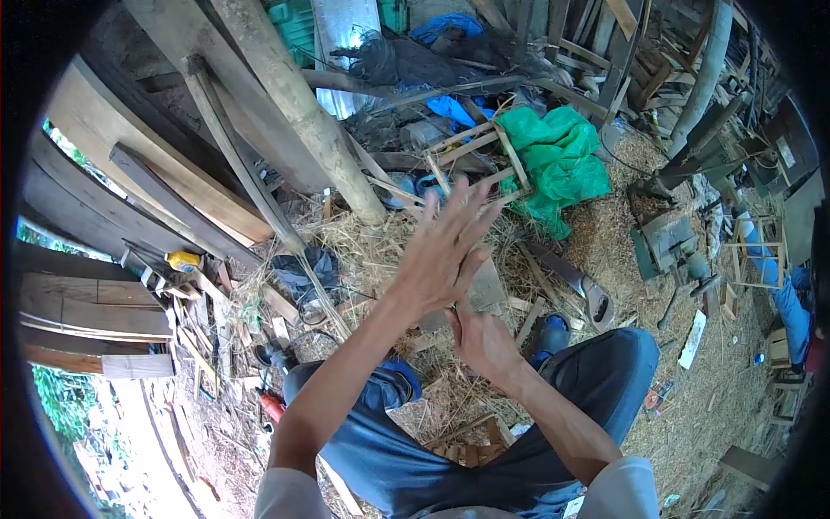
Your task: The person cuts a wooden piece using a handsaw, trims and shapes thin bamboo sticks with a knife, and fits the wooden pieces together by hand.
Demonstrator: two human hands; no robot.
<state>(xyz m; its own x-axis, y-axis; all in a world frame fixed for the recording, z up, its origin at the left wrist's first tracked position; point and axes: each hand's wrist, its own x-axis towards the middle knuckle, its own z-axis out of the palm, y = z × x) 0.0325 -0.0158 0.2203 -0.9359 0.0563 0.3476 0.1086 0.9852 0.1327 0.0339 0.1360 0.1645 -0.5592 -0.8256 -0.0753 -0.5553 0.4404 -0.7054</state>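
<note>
My left hand [441, 258] is raised in front of me with its fingers stretched out and spread, slightly blurred, and no object shows in it. Just below it, my right hand [489, 348] has its fingers curled in, close to the heel of the left hand. Whether the right fingers grip something small there I cannot make out. Behind the hands, a flat piece of wood [487, 290] lies on the straw-covered ground. A handsaw [596, 303] lies to the right, its handle towards my right foot. Both hands are above my bent knees.
A wooden frame [471, 156] and green plastic sheeting [558, 160] lie ahead. Wooden posts [316, 112] and planks [156, 151] lean on the left. A yellow bottle [182, 261] and red tool [271, 405] are at left. A person's blue-clothed leg [778, 290] shows far right.
</note>
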